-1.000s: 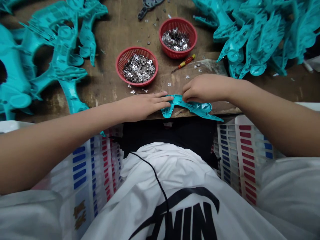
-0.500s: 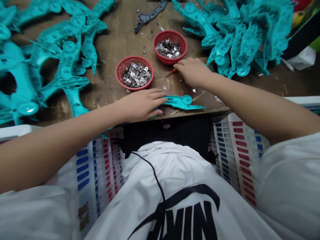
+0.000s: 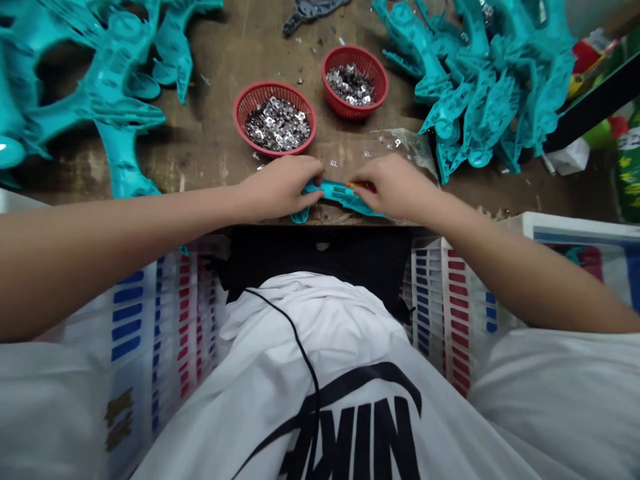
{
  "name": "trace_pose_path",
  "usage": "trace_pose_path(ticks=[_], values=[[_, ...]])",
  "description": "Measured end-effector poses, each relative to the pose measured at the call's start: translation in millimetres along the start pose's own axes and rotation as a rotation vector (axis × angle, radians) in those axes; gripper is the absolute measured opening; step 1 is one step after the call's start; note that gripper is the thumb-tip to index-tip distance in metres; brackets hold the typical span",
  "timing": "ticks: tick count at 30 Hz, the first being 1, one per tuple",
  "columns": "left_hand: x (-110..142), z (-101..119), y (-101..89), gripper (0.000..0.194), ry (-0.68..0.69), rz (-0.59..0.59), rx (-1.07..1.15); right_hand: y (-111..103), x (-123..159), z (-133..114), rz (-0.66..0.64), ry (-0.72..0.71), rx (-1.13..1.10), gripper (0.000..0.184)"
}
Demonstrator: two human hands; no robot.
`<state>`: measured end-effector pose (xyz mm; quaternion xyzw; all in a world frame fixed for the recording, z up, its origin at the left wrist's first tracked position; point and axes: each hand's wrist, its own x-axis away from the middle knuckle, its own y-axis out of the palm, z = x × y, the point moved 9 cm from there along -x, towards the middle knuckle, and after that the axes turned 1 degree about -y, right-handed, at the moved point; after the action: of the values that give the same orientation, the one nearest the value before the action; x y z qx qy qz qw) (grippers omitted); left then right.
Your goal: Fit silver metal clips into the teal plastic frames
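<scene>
A teal plastic part (image 3: 340, 191) lies along the table's front edge. My left hand (image 3: 285, 189) is closed on its left end, thumb toward me and fingers on the far side. Over the part's right half is my right hand (image 3: 395, 189), fingers pinched around a small orange-handled tool (image 3: 351, 185); most of the tool is hidden by the fingers, and its tip cannot be made out. Just beyond my left hand stands a red basket (image 3: 241, 130) of small shiny metal clips (image 3: 278, 125). A second red basket (image 3: 381, 85) with similar clips is farther back.
Teal parts are heaped on the left (image 3: 107, 80) and on the right (image 3: 493, 87). Loose clips (image 3: 333, 163) are scattered on the table. A dark grey part (image 3: 315, 8) lies at the back. White plastic crates (image 3: 145, 320) flank my lap.
My right hand has come from beside the back basket down to the teal part, bringing the orange-handled tool. My left hand, flat before, now grips the part's end. The view has shifted slightly.
</scene>
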<state>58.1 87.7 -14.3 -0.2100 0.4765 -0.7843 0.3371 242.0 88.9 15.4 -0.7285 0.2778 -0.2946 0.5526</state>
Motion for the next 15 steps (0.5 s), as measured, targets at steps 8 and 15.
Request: trace_pose_path(ticks=[8, 15], values=[[9, 15, 15.8, 0.060, 0.160, -0.065, 0.017, 23, 8, -15, -0.019, 0.024, 0.054, 0.033], [9, 2, 11.3, 0.053, 0.034, -0.017, 0.042, 9, 12, -16, -0.003, 0.037, -0.029, 0.035]])
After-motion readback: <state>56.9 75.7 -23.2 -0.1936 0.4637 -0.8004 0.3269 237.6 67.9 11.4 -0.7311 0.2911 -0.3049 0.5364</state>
